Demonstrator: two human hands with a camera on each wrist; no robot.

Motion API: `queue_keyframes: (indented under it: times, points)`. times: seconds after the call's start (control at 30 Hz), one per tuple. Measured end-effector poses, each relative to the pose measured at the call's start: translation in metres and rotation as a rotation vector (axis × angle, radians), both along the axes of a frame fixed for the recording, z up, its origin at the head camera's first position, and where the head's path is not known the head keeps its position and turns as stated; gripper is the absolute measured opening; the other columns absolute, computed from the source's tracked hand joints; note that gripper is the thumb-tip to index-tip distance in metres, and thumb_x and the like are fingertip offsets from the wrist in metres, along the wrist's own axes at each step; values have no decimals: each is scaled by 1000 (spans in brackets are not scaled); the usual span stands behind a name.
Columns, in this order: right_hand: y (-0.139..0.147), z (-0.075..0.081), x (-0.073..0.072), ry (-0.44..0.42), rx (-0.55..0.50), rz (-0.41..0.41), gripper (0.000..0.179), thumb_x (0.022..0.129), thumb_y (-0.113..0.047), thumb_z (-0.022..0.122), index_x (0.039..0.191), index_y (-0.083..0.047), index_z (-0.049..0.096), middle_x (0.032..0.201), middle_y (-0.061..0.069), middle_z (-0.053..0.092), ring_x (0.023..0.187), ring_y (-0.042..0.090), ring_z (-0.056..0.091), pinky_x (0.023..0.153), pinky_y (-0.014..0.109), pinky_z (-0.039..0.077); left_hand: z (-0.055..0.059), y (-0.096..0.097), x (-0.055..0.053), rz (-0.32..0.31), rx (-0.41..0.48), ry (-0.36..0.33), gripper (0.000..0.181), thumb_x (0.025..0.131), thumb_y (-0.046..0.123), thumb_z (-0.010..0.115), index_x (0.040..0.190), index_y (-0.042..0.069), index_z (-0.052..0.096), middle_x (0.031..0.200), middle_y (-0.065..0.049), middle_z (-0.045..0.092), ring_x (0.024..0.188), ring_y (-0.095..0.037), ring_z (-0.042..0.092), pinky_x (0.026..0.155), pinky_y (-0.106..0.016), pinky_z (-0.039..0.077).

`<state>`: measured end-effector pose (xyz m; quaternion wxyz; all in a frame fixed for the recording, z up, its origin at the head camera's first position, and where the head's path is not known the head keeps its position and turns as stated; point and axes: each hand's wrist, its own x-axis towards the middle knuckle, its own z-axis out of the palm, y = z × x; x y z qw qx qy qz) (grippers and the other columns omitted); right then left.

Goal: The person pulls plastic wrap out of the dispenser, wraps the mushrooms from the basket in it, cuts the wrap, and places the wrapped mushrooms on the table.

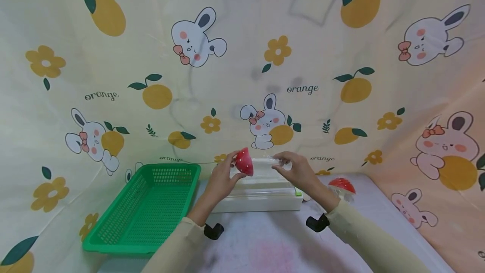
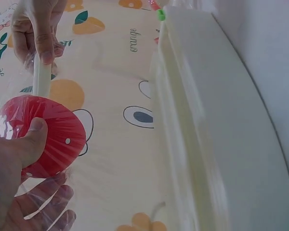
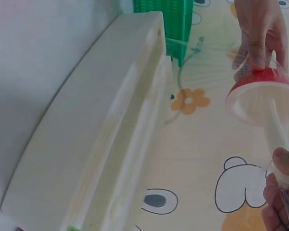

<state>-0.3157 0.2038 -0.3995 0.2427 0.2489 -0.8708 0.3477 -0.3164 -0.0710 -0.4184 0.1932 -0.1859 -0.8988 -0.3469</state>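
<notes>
In the head view a toy mushroom, its red cap (image 1: 244, 162) dotted white, is held sideways above a white cling film dispenser (image 1: 261, 204). My left hand (image 1: 221, 177) grips the cap, thumb across it in the left wrist view. At the other end my right hand (image 1: 298, 171) pinches the white stem (image 3: 273, 120) near its tip, where clear film gathers. Film (image 2: 19, 115) wraps tight and shiny over the cap, and a sheet of it spreads around the fingers. The right wrist view shows the cap's pale underside.
To the left stands a green plastic basket (image 1: 142, 210). A second red-capped mushroom (image 1: 342, 185) in clear film sits on the white table (image 1: 250, 239) at the right, behind my right forearm. A printed curtain (image 1: 242, 75) hangs close behind the dispenser.
</notes>
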Motion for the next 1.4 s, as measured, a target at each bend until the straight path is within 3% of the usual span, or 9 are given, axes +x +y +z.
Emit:
queue_keyframes:
  times: [0.53, 1.17, 1.4]
  points:
    - [-2, 19, -7, 24, -23, 30, 34, 92, -14, 88, 124, -9, 78, 112, 6, 79, 96, 24, 71, 86, 51, 63, 19, -2, 0, -7, 18, 26, 82, 93, 16, 86, 161, 18, 42, 148, -11, 62, 131, -35, 61, 102, -50, 57]
    - [-1, 36, -2, 70, -56, 13, 33, 92, -15, 88, 122, -7, 78, 117, 8, 78, 98, 24, 72, 92, 50, 62, 38, -2, 3, 5, 7, 78, 83, 92, 19, 87, 162, 20, 42, 145, -10, 64, 126, -31, 61, 98, -46, 60]
    - [0, 38, 0, 73, -58, 13, 33, 93, -18, 88, 123, -10, 78, 113, 5, 78, 96, 22, 70, 89, 51, 63, 43, -4, 8, 4, 26, 33, 80, 93, 24, 86, 162, 20, 45, 146, -9, 65, 132, -31, 59, 101, -48, 58]
